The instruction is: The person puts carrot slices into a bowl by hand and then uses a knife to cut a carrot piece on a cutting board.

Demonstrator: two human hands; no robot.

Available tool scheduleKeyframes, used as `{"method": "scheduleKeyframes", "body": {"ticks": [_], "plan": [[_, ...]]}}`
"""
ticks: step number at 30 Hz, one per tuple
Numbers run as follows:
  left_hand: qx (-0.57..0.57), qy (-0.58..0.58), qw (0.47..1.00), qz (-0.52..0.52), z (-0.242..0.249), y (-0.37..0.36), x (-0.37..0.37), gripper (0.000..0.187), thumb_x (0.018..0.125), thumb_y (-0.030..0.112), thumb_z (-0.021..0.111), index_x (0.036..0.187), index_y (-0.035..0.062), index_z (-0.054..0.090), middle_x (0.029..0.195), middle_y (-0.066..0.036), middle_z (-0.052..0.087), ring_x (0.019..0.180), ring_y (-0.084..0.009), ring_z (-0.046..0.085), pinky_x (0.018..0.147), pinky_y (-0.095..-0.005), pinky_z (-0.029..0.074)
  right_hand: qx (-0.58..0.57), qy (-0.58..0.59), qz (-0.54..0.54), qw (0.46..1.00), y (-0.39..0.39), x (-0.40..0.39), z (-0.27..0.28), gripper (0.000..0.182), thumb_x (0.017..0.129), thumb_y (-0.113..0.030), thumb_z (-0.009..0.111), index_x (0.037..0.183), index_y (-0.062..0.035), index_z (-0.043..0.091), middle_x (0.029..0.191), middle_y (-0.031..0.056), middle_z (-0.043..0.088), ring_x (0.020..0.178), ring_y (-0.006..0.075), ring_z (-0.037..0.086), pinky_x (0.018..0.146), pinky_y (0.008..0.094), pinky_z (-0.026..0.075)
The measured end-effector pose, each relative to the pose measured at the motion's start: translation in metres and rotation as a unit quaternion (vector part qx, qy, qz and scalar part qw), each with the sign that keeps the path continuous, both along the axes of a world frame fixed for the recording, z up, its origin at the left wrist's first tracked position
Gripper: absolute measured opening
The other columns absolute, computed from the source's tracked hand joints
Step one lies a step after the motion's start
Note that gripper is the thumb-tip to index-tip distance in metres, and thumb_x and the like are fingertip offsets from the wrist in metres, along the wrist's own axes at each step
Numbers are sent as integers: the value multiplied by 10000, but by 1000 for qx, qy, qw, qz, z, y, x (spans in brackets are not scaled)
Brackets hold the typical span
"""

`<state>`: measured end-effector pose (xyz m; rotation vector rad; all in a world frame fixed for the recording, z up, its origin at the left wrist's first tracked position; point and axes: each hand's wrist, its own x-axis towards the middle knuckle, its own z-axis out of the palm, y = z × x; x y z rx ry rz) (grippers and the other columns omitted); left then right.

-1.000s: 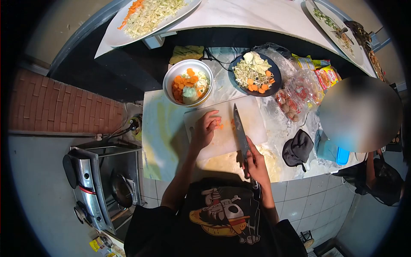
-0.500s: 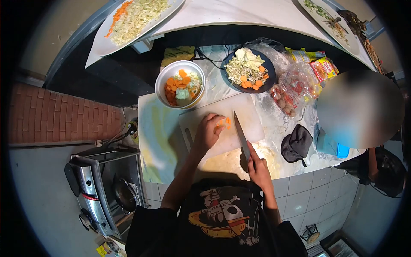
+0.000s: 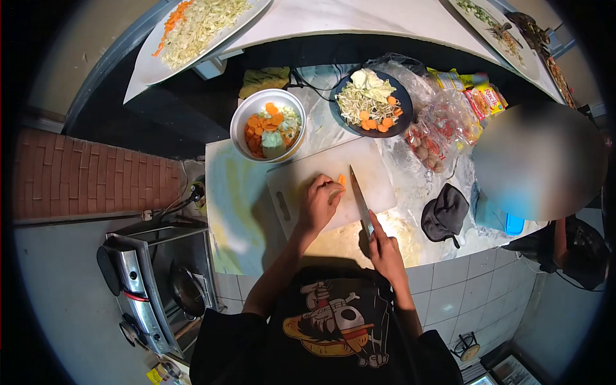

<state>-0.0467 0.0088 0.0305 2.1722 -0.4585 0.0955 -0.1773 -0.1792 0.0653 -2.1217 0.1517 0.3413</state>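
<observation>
My right hand [image 3: 386,252] is closed round the handle of a kitchen knife [image 3: 359,196], whose blade lies over the white cutting board [image 3: 378,173] with its tip pointing away from me. On the board, left of the blade, my left hand [image 3: 323,204] has its fingers curled in and pressed together at orange carrot pieces [image 3: 341,179]. Part of the carrot is hidden under the fingers. Beyond the board at the left stands a white bowl [image 3: 239,138] holding carrot slices and other cut vegetables. A dark plate [image 3: 403,96] bears bean sprouts, cabbage and carrot slices.
Plastic bags [image 3: 443,125] and seasoning packets [image 3: 486,101] lie at the right, near a black cap [image 3: 444,213]. Another person, blurred, is at the right edge. Platters of cut vegetables rest on the upper shelf [image 3: 333,16]. A stove [image 3: 138,295] stands at the left.
My left fingers have drawn closer together over the carrot pieces, covering more of them. The knife has barely moved, still beside the carrot.
</observation>
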Motion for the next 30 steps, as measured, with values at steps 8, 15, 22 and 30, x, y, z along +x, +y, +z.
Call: {"method": "scheduleKeyframes", "body": {"ticks": [8, 15, 22, 30], "plan": [[-8, -12, 998, 57, -11, 4, -5, 91, 818, 40, 723, 905, 20, 706, 871, -127, 615, 762, -316, 636, 693, -386, 515, 5, 2, 4, 1000, 3, 3, 0, 727, 847, 20, 489, 1540, -127, 322, 1021, 335, 617, 921, 519, 587, 828, 552, 460], [-62, 88, 984, 143, -6, 26, -4, 101, 892, 113, 693, 918, 16, 702, 835, -120, 683, 741, -240, 674, 669, -354, 523, 12, -11, 52, 999, 15, 7, 2, 758, 848, 39, 493, 1553, -154, 292, 1016, 302, 624, 909, 513, 596, 811, 539, 475], [-88, 106, 980, 145, 0, 40, 9, 157, 919, 157, 685, 960, 9, 720, 839, -112, 732, 737, -159, 673, 696, -303, 514, -5, -21, 57, 998, 22, 10, -3, 762, 850, 39, 497, 1557, -143, 278, 986, 308, 621, 866, 497, 611, 768, 531, 486], [-88, 90, 981, 147, -11, 45, 12, 135, 935, 102, 644, 1026, 28, 711, 891, -132, 734, 788, -222, 716, 741, -331, 548, -3, -23, 76, 997, 24, 16, -4, 765, 852, 34, 515, 1557, -141, 275, 978, 307, 616, 852, 502, 606, 754, 533, 485]]}}
